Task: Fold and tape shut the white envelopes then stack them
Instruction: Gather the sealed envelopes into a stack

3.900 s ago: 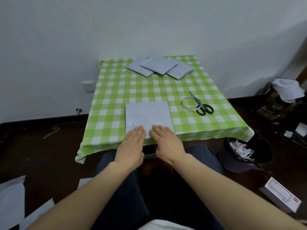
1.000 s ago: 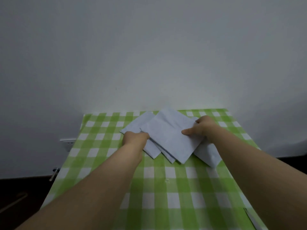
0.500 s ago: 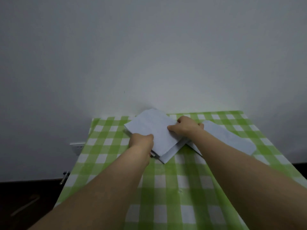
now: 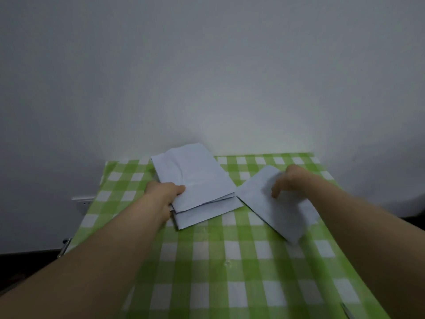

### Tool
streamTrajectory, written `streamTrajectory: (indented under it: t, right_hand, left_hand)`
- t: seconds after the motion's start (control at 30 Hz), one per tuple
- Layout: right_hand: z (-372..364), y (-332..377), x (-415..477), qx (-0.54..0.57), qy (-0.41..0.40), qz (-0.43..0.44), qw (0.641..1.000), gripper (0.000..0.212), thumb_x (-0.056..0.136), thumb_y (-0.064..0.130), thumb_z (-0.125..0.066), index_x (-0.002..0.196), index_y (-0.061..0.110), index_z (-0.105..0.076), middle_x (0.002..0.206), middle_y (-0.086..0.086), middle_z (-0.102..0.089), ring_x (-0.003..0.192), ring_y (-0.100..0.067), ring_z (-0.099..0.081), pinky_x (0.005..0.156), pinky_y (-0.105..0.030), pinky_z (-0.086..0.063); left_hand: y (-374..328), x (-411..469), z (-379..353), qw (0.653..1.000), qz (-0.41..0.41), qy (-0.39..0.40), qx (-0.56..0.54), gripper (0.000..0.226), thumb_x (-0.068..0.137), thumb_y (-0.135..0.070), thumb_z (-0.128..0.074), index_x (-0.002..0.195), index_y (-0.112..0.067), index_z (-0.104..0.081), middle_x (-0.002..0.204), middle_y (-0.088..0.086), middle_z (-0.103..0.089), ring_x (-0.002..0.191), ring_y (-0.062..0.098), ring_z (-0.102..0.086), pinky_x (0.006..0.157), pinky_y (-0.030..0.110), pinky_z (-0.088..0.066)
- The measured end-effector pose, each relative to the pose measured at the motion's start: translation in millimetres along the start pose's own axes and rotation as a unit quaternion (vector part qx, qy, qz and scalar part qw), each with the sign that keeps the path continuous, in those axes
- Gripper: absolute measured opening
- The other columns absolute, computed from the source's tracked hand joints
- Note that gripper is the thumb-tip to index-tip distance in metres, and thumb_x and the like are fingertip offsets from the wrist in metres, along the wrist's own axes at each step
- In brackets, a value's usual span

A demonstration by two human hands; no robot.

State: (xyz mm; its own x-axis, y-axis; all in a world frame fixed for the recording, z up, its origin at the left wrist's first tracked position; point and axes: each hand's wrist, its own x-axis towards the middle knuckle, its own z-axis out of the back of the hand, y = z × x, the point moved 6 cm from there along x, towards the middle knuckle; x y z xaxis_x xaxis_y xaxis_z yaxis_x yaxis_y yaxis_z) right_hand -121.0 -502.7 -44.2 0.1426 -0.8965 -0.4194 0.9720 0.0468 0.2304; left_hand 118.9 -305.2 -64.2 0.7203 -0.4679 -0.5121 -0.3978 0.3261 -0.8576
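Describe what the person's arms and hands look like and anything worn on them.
Both forearms are bare up to the picture's edge, with no sleeves showing. The left hand and right hand carry no gloves, and no watch, rings or bands show. The right hand is motion-blurred.

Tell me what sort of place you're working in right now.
Probably a plain room at home, not a proper workshop: a small table under a green checked tablecloth pushed against a bare white wall, with a wall socket low down beside it.
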Motion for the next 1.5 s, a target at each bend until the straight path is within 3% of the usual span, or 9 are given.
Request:
streamTrajectory:
  t: [0.23, 0.43, 0.6, 0.73, 0.87, 1.0, 1.17, 1.3, 1.5]
  right_hand:
    - [36, -24, 0, 0.279, -0.135, 0.044, 0.95, 0.017, 0.078, 0.002, -0.061, 0.093, -0.005, -0.059, 0.092, -0.025, -0.059, 0.08, -0.031, -0.057, 0.063, -0.034, -0.045]
    - [60, -4, -35, 0.535, -0.103, 0.084, 0.834, 0.031, 0.086, 0.006, -0.065, 0.113, -0.008, -0.058, 0.101, -0.02, -0.061, 0.068, -0.023, -0.055, 0.077, -0.035, -0.047]
    - [21, 47, -51, 0.515, -0.041, 0.128, 0.847, 0.036, 0.084, 0.013, -0.071, 0.111, -0.009, -0.06, 0.104, -0.02, -0.065, 0.062, -0.019, -0.054, 0.061, -0.029, -0.047]
    - [-2, 76, -51, 0.448, 0.01, 0.147, 0.882, 0.056, 0.09, 0.03, -0.063, 0.131, -0.006, -0.048, 0.119, -0.013, -0.056, 0.097, -0.024, -0.056, 0.079, -0.032, -0.043]
    - [-2, 64, -64, 0.409, -0.014, 0.162, 0.898, 0.051, 0.099, 0.025, -0.044, 0.143, 0.002, -0.034, 0.144, -0.013, -0.041, 0.13, -0.029, -0.041, 0.105, -0.037, -0.037]
    - [5, 9, -88, 0.392, -0.019, 0.14, 0.909, 0.029, 0.098, 0.016, -0.046, 0.119, 0.0, -0.059, 0.1, -0.014, -0.059, 0.088, -0.022, -0.055, 0.065, -0.029, -0.047]
    - [11, -55, -125, 0.35, -0.014, 0.099, 0.931, 0.017, 0.093, 0.008, -0.055, 0.105, 0.001, -0.064, 0.092, -0.012, -0.064, 0.067, -0.015, -0.057, 0.061, -0.027, -0.048]
    - [2, -110, -168, 0.285, 0.005, 0.081, 0.955, 0.014, 0.088, 0.005, -0.061, 0.1, 0.001, -0.066, 0.086, -0.012, -0.067, 0.066, -0.017, -0.061, 0.061, -0.028, -0.051]
    - [-18, -179, -222, 0.13, 0.059, 0.046, 0.989, 0.019, 0.079, 0.0, -0.07, 0.098, -0.002, -0.068, 0.075, -0.015, -0.066, 0.063, -0.019, -0.062, 0.056, -0.028, -0.053]
  left_hand:
    - [1, -8, 3, 0.998, -0.017, -0.025, 0.046, 0.046, 0.077, 0.001, -0.072, 0.118, 0.006, -0.053, 0.117, 0.02, -0.06, 0.103, 0.035, -0.06, 0.088, 0.048, -0.051]
    - [-4, -16, -29, 0.995, -0.062, 0.033, 0.067, 0.034, 0.081, -0.007, -0.071, 0.109, 0.004, -0.055, 0.104, 0.014, -0.062, 0.091, 0.031, -0.061, 0.083, 0.042, -0.052]
    - [-3, -17, -37, 0.998, -0.041, 0.041, 0.001, 0.067, 0.084, -0.056, -0.042, 0.131, -0.009, -0.05, 0.131, 0.012, -0.055, 0.117, 0.035, -0.053, 0.103, 0.05, -0.04]
    - [-7, -31, -40, 0.996, -0.065, 0.063, -0.006, 0.068, 0.092, -0.059, -0.034, 0.139, -0.012, -0.043, 0.14, 0.006, -0.046, 0.127, 0.029, -0.045, 0.11, 0.043, -0.033]
    - [-4, -39, -34, 0.994, -0.102, 0.039, 0.033, 0.102, 0.06, -0.077, -0.033, 0.14, -0.015, -0.042, 0.144, 0.006, -0.043, 0.128, 0.029, -0.044, 0.11, 0.043, -0.032]
    - [-2, -96, -29, 0.977, -0.18, 0.002, 0.114, 0.052, 0.096, -0.038, -0.036, 0.136, -0.006, -0.045, 0.141, 0.009, -0.044, 0.126, 0.027, -0.042, 0.096, 0.027, -0.031]
    - [21, -162, -52, 0.949, -0.223, 0.056, 0.218, 0.056, 0.091, -0.029, -0.048, 0.143, -0.012, -0.035, 0.148, 0.008, -0.035, 0.133, 0.024, -0.036, 0.105, 0.029, -0.03]
    - [68, -234, -81, 0.908, -0.211, 0.224, 0.284, 0.077, 0.082, -0.022, -0.065, 0.147, -0.018, -0.025, 0.148, 0.005, -0.036, 0.129, 0.021, -0.042, 0.093, 0.028, -0.041]
    - [134, -313, -104, 0.715, -0.329, 0.323, 0.525, 0.067, 0.07, -0.037, -0.075, 0.13, -0.026, -0.048, 0.134, -0.002, -0.042, 0.123, 0.017, -0.043, 0.102, 0.032, -0.04]
